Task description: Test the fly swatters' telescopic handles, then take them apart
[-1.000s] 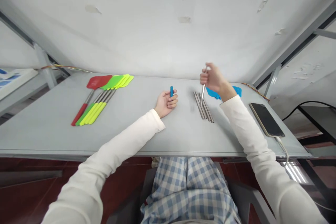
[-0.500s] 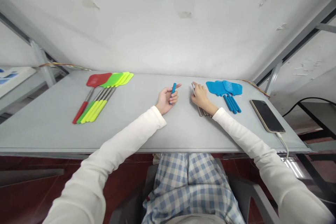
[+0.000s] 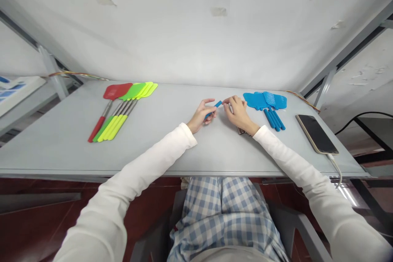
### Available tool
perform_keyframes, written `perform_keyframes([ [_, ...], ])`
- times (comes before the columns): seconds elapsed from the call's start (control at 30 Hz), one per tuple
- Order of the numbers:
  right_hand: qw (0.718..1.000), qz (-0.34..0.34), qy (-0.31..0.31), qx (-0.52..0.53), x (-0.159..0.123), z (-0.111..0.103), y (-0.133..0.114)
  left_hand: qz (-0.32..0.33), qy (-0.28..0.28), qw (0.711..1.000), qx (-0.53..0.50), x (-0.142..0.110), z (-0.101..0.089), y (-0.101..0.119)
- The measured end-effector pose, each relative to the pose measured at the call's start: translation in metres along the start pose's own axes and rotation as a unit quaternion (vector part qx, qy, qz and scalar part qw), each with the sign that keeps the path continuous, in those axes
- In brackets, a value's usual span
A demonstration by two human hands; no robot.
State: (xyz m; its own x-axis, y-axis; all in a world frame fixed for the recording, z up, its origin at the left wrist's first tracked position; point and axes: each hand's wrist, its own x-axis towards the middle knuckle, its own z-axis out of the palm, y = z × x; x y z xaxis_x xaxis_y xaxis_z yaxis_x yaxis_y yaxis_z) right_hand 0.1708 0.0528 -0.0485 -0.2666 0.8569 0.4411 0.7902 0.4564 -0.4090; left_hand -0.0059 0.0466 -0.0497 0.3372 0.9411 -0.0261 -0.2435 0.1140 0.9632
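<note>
My left hand grips a short blue plastic handle, whose end points right toward my right hand. That hand is shut on a thin steel rod, mostly hidden by the fingers. The two hands nearly meet above the grey table. Just under my right palm lies a pile of steel rods, partly covered by the hand. To the right are blue fly swatter heads and several blue handles. Assembled red, green and yellow fly swatters lie at the far left.
A smartphone lies at the table's right end, with a white cable running off the near edge. Coloured wires trail along the back edge. A white board rests on a shelf at the far left.
My hands have come together at the table's middle. The blue handle has tilted from upright to pointing right, toward the steel rod in my right hand.
</note>
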Motion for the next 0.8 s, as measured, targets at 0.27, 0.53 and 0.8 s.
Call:
perform_keyframes([
  [0.27,0.950,0.038,-0.006,0.311,0.000,-0.006,-0.002,0.047,-0.064,0.991,0.111,-0.003,0.003,-0.007],
  [0.53,0.899,0.131,0.098,0.405,0.009,-0.038,0.054,0.234,0.041,0.839,0.489,0.020,-0.053,0.004],
  [0.8,0.989,0.111,0.078,0.059,-0.017,-0.062,0.102,0.035,0.504,0.654,0.563,0.011,-0.150,0.024],
])
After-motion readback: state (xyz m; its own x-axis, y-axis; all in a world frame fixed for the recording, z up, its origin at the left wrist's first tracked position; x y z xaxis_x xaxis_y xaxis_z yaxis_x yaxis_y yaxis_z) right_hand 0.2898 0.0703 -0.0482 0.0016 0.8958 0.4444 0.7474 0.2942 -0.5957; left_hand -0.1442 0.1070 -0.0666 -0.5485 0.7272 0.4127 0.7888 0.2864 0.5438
